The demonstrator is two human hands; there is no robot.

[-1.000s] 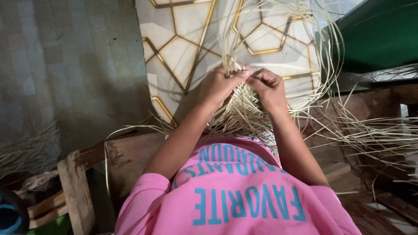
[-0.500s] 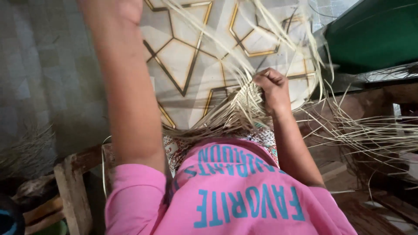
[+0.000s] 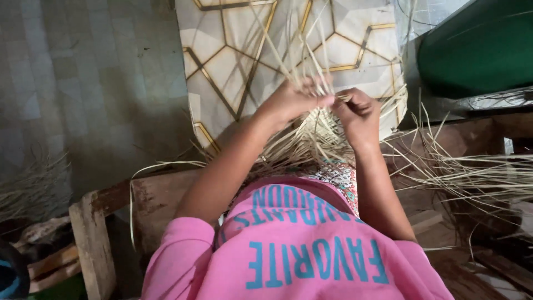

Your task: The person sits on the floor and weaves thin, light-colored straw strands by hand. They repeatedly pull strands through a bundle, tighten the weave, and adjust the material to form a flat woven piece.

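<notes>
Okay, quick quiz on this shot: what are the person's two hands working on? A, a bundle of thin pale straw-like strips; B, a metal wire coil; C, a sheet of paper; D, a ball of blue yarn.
A: the left hand and right hand meet on a fan of thin pale strips that spread out in front of the gold-lined patterned panel.

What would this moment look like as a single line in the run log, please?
left hand: pinching pale straw strips | right hand: gripping same strips | behind: gold-lined patterned panel | loose strips at right
</notes>
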